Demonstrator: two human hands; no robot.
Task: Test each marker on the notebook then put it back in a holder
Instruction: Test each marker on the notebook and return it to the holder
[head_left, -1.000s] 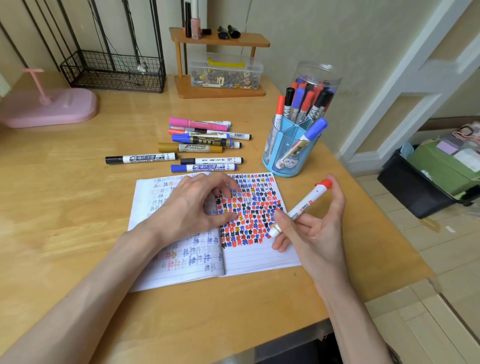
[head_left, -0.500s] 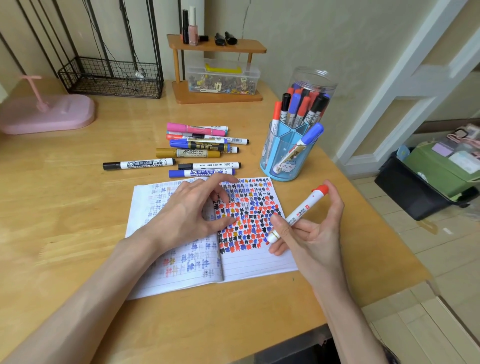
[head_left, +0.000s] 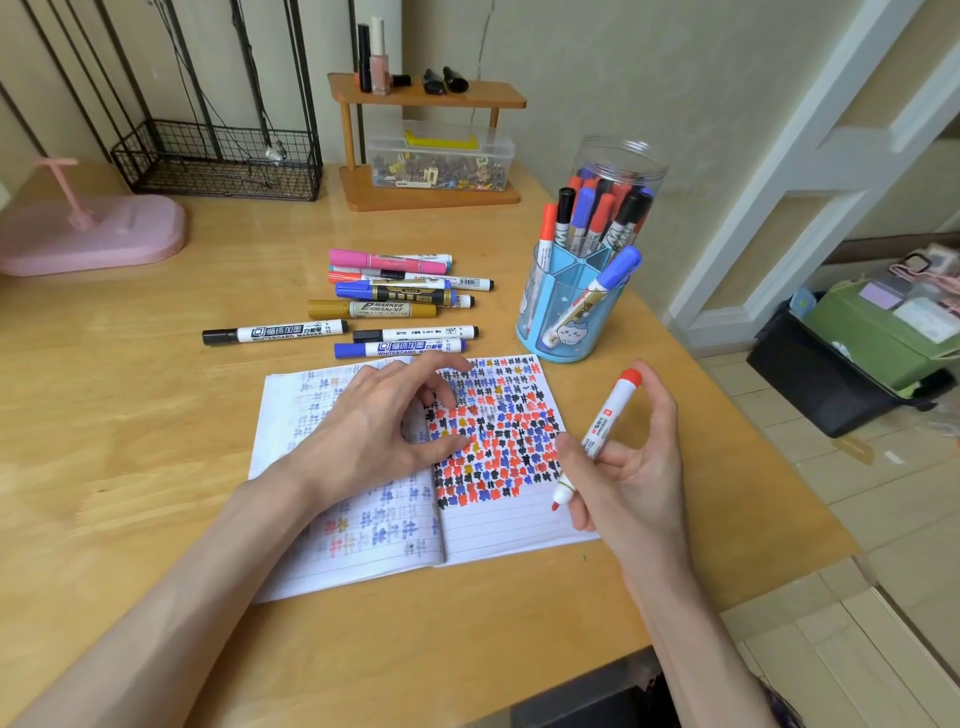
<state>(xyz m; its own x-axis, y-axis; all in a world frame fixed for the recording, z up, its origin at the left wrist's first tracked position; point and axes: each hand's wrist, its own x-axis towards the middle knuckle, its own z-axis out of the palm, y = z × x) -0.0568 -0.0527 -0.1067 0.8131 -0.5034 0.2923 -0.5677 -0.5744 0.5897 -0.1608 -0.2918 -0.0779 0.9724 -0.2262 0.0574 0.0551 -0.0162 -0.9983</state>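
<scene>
An open lined notebook (head_left: 498, 525) lies on the wooden desk, its right page covered with red, blue and black test marks. My left hand (head_left: 379, 431) presses on the notebook near the spine, fingers spread over the marks. My right hand (head_left: 634, 478) grips a white red marker (head_left: 605, 421), with the red cap end up and the bare red tip just above the page's lower right. A blue divided holder (head_left: 566, 317) with several markers stands beyond the notebook. Behind it is a clear jar (head_left: 618, 171) with more markers.
Several loose markers (head_left: 395, 301) lie in a heap beyond the notebook. At the back stand a wooden shelf (head_left: 426, 98), a clear parts box (head_left: 441, 156), a wire basket (head_left: 218, 156) and a pink stand (head_left: 93, 234). The desk's edge (head_left: 769, 457) runs close on the right.
My right hand has tilted the red marker more upright and brought its tip down toward the page. My left hand stays on the notebook.
</scene>
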